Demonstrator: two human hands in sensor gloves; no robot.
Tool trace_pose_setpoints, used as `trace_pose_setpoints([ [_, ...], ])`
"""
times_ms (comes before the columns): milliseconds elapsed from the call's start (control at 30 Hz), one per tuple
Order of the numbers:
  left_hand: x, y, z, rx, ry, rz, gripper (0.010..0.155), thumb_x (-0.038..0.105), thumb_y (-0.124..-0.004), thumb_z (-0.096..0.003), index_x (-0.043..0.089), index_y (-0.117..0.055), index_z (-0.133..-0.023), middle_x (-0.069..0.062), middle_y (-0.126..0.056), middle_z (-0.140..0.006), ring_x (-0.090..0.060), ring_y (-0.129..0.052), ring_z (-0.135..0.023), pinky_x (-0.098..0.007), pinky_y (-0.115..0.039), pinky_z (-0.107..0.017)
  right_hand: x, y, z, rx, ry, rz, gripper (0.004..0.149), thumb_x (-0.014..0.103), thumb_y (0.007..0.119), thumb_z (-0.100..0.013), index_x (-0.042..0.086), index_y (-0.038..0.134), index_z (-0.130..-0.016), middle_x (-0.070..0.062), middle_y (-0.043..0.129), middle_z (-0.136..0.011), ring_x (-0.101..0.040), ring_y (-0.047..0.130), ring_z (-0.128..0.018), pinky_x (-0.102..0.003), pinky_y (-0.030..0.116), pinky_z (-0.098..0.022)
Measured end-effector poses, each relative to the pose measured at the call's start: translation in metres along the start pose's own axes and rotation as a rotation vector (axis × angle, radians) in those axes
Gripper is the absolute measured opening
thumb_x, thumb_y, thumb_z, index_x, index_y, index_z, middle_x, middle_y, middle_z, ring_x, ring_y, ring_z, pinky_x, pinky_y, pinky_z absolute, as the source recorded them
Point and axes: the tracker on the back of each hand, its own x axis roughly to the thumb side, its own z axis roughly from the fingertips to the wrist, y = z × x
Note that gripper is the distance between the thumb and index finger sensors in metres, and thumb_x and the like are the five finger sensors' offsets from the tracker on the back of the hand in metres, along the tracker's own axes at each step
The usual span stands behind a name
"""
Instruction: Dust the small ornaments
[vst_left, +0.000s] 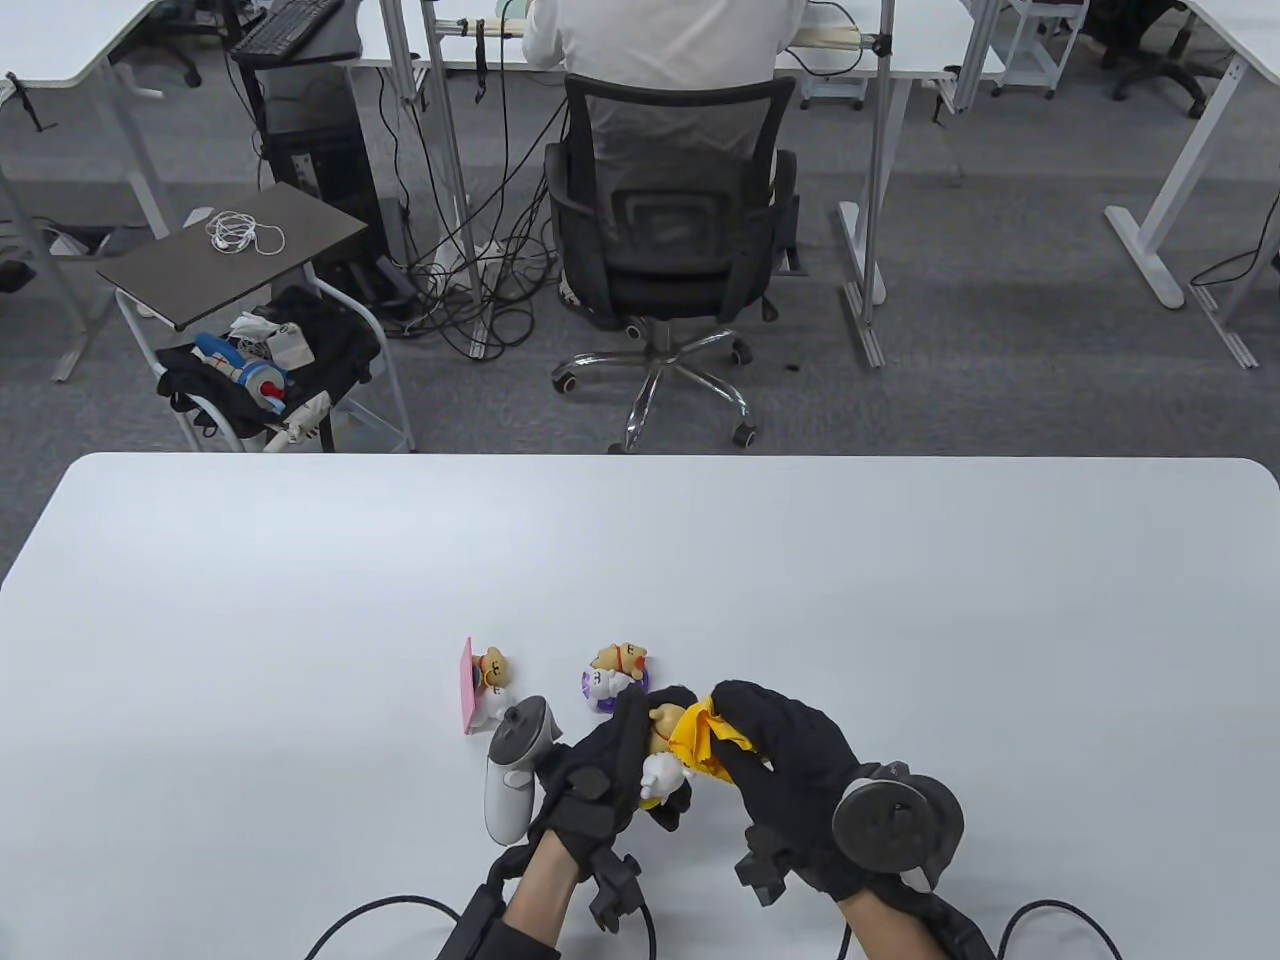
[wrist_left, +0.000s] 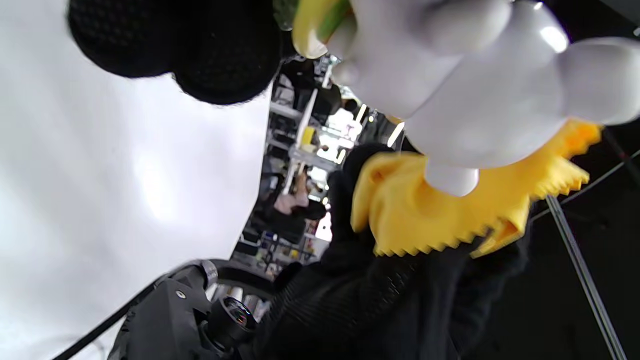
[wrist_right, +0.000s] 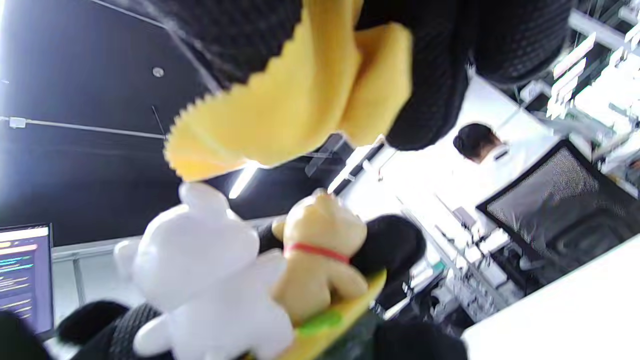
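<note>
My left hand (vst_left: 600, 770) grips a small ornament (vst_left: 662, 755), a white figure with a tan bear on a yellow base, above the white table (vst_left: 300, 600). My right hand (vst_left: 790, 760) pinches a yellow cloth (vst_left: 705, 740) against it. Just beyond the held ornament stand a purple-based ornament (vst_left: 612, 675) and a pink-backed one (vst_left: 483, 685).

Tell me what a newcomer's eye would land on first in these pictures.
The bright yellow cloth pinched in the right hand, pressed against the small ornament that the left hand holds above the white table's near edge. Behind them, two more figurines stand on the table: one with a pink backing, one on a purple base.
</note>
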Motion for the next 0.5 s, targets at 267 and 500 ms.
trace_pose_setpoints([
  [267, 0.003, -0.004, 0.0, 0.029, 0.015, -0.148, 0.062, 0.067, -0.048, -0.0556, 0.034, -0.063, -0.105, -0.018, -0.081, -0.087, -0.026, -0.093, -0.049, -0.04, -0.084, -0.031, 0.003, 0.01, -0.002, 0.043, -0.039, 0.119, 0.051, 0.033, 0.086, -0.046, 0.022, 0.077, -0.094, -0.012, 0.089, -0.084, -0.028, 0.098, -0.06, -0.056, 0.077, -0.058],
  [500, 0.004, -0.001, 0.0, 0.057, 0.012, -0.187, 0.061, 0.067, -0.051, -0.0564, 0.036, -0.058, -0.108, -0.013, -0.081, -0.09, -0.024, -0.092, -0.05, -0.039, -0.083, -0.033, -0.003, 0.011, -0.001, 0.127, -0.009, -0.029, 0.049, 0.039, 0.09, -0.045, 0.028, 0.081, -0.092, -0.012, 0.083, -0.093, -0.032, 0.093, -0.072, -0.058, 0.074, -0.059],
])
